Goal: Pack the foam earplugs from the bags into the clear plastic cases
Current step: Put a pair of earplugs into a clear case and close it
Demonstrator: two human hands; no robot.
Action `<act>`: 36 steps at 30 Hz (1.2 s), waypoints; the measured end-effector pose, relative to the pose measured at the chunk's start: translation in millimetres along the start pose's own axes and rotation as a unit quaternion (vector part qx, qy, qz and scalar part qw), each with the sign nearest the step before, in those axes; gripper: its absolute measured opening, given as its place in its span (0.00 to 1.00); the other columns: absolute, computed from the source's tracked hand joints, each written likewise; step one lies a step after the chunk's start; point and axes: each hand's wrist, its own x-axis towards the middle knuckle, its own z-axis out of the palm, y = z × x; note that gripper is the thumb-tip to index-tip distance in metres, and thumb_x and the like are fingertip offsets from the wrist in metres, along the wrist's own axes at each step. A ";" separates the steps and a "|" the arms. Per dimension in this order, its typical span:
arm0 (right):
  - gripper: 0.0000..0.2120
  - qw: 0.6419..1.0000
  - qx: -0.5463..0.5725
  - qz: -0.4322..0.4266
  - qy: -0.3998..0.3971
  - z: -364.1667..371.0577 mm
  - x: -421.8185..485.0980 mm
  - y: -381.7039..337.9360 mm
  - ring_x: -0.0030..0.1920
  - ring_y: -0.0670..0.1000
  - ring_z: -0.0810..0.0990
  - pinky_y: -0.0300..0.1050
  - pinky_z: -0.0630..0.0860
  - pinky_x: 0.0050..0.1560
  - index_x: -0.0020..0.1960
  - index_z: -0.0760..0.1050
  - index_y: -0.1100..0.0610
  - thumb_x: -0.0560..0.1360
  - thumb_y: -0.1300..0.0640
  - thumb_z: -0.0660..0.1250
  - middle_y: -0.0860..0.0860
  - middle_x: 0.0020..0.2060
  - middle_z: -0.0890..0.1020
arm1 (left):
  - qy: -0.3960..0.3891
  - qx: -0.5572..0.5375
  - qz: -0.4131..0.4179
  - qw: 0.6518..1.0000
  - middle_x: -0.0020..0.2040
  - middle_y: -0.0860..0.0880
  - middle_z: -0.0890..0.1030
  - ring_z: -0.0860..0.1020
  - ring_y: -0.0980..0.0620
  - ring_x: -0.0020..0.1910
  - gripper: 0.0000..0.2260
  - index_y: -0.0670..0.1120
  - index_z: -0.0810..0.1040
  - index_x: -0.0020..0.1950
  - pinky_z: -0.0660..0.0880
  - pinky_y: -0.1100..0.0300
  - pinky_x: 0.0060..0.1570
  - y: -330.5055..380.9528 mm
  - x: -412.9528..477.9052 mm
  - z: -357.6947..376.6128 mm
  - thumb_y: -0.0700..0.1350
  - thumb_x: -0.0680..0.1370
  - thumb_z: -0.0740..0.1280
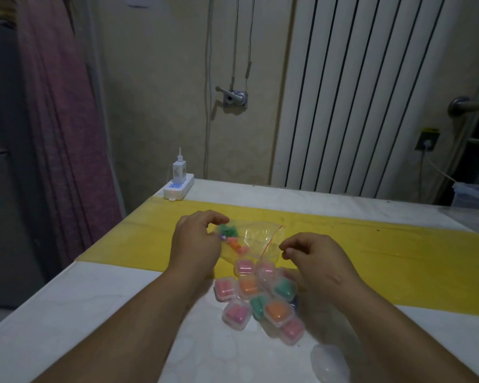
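A clear zip bag [256, 240] with a red seal line lies on the yellow mat [371, 252]. Green and orange foam earplugs [230, 236] are bunched in its left end. My left hand [197, 240] grips that left end with curled fingers. My right hand [315, 257] pinches the bag's open right edge between thumb and fingertips. Just in front of the bag, between my wrists, is a pile of several clear plastic cases [260, 295] filled with pink, orange and green earplugs. An empty-looking clear case [329, 362] lies near my right forearm.
A white power strip with a charger [178, 185] sits at the table's back left corner. A clear plastic box [474, 196] stands at the far right edge. The white tabletop [108, 313] drops off on the left; a radiator stands behind.
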 end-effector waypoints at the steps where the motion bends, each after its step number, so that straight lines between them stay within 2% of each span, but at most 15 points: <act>1: 0.09 1.000 -0.010 0.003 -0.012 1.3 4.7 -0.4 0.40 0.42 0.78 0.23 0.66 0.24 0.45 0.80 0.55 0.79 0.64 0.64 0.52 0.44 0.83 | -0.007 0.035 0.019 0.999 0.44 0.65 0.74 0.73 0.53 0.54 0.18 0.55 0.82 0.49 0.73 0.56 0.52 -0.6 1.1 -0.1 0.32 0.70 0.66; 3: 0.09 0.998 -0.052 0.000 -0.028 4.5 15.0 -2.2 0.42 0.45 0.80 0.25 0.68 0.25 0.45 0.80 0.52 0.79 0.62 0.63 0.50 0.43 0.83 | -0.025 0.067 0.049 0.996 0.44 0.64 0.74 0.72 0.53 0.54 0.17 0.53 0.81 0.51 0.69 0.59 0.50 1.1 1.6 0.3 0.33 0.70 0.68; 6: 0.08 0.987 -0.156 -0.029 -0.034 14.2 34.1 -3.9 0.48 0.47 0.81 0.35 0.75 0.42 0.45 0.81 0.48 0.77 0.59 0.66 0.46 0.46 0.84 | -0.051 0.122 0.087 0.987 0.47 0.58 0.77 0.70 0.53 0.55 0.18 0.52 0.81 0.53 0.68 0.60 0.51 2.9 -0.4 3.0 0.35 0.68 0.66; 8: 0.07 0.982 -0.179 -0.039 -0.041 23.0 43.6 -7.3 0.48 0.47 0.80 0.37 0.73 0.47 0.44 0.82 0.48 0.75 0.59 0.68 0.45 0.47 0.84 | -0.056 0.162 0.087 0.981 0.52 0.56 0.78 0.70 0.52 0.57 0.20 0.53 0.80 0.57 0.68 0.61 0.54 0.1 1.1 3.8 0.36 0.68 0.66; 12: 0.09 0.990 -0.105 -0.055 -0.080 40.2 54.6 -19.9 0.43 0.44 0.80 0.35 0.72 0.43 0.42 0.84 0.51 0.72 0.64 0.70 0.45 0.40 0.83 | -0.051 0.168 0.048 0.983 0.56 0.53 0.80 0.73 0.51 0.59 0.20 0.53 0.79 0.61 0.72 0.56 0.59 -8.7 3.8 8.4 0.37 0.71 0.65; 14: 0.13 0.988 -0.106 -0.069 -0.087 48.3 61.6 -24.7 0.40 0.46 0.79 0.35 0.72 0.39 0.36 0.81 0.50 0.71 0.66 0.69 0.46 0.36 0.82 | -0.044 0.155 0.034 0.986 0.54 0.53 0.82 0.76 0.50 0.56 0.16 0.53 0.80 0.59 0.75 0.55 0.56 -13.6 4.5 11.7 0.40 0.73 0.66; 16: 0.15 0.981 -0.144 -0.074 -0.103 57.5 68.8 -26.7 0.39 0.47 0.79 0.36 0.72 0.37 0.29 0.77 0.48 0.70 0.64 0.71 0.46 0.34 0.81 | -0.041 0.157 0.026 0.986 0.51 0.53 0.83 0.78 0.50 0.51 0.13 0.54 0.80 0.57 0.76 0.56 0.50 -16.3 5.4 13.1 0.42 0.75 0.66; 20: 0.05 0.959 -0.229 -0.073 -0.150 70.3 78.2 -24.6 0.39 0.51 0.80 0.41 0.74 0.38 0.35 0.79 0.52 0.68 0.56 0.73 0.52 0.36 0.83 | -0.032 0.145 0.010 0.989 0.49 0.53 0.83 0.78 0.51 0.47 0.12 0.54 0.80 0.55 0.72 0.59 0.43 -21.1 8.6 13.9 0.42 0.75 0.65; 24: 0.05 0.968 -0.212 -0.054 -0.126 70.9 83.5 -20.6 0.37 0.50 0.79 0.42 0.74 0.37 0.37 0.81 0.55 0.68 0.55 0.75 0.52 0.36 0.83 | -0.029 0.142 0.005 0.989 0.49 0.54 0.82 0.77 0.52 0.46 0.13 0.55 0.80 0.56 0.69 0.60 0.40 -24.8 11.0 16.3 0.41 0.75 0.66; 26: 0.02 0.978 -0.178 -0.033 -0.104 69.4 85.8 -19.6 0.38 0.51 0.79 0.43 0.76 0.38 0.39 0.82 0.56 0.70 0.60 0.71 0.52 0.36 0.83 | -0.027 0.137 0.006 0.990 0.49 0.53 0.82 0.77 0.52 0.46 0.13 0.54 0.80 0.56 0.69 0.60 0.41 -25.9 11.6 17.0 0.40 0.75 0.65; 29: 0.10 0.982 -0.154 -0.014 -0.105 67.8 89.6 -16.8 0.37 0.52 0.77 0.41 0.73 0.36 0.37 0.81 0.55 0.72 0.66 0.65 0.51 0.33 0.80 | -0.029 0.133 0.011 0.991 0.50 0.53 0.82 0.77 0.51 0.47 0.13 0.54 0.80 0.56 0.70 0.60 0.42 -27.6 11.9 18.5 0.41 0.75 0.65; 32: 0.13 0.980 -0.166 -0.032 -0.108 72.1 94.0 -17.4 0.41 0.52 0.79 0.40 0.73 0.39 0.36 0.80 0.54 0.72 0.67 0.62 0.52 0.37 0.82 | -0.024 0.137 0.012 0.990 0.50 0.53 0.82 0.77 0.51 0.48 0.12 0.54 0.80 0.56 0.70 0.60 0.42 -27.1 12.0 18.6 0.41 0.76 0.64; 34: 0.12 0.973 -0.193 -0.057 -0.113 77.8 97.7 -17.8 0.43 0.52 0.80 0.39 0.71 0.38 0.33 0.78 0.51 0.73 0.63 0.66 0.49 0.36 0.81 | -0.024 0.139 0.010 0.990 0.50 0.53 0.82 0.77 0.51 0.48 0.12 0.54 0.79 0.55 0.70 0.59 0.42 -26.4 11.9 18.4 0.41 0.77 0.63; 36: 0.06 0.963 -0.226 -0.073 -0.125 82.0 98.3 -20.2 0.44 0.52 0.80 0.40 0.72 0.40 0.37 0.79 0.51 0.73 0.56 0.69 0.50 0.39 0.83 | -0.027 0.143 0.008 0.989 0.50 0.52 0.82 0.77 0.50 0.47 0.13 0.54 0.79 0.55 0.70 0.59 0.42 -25.6 11.4 17.9 0.40 0.77 0.62</act>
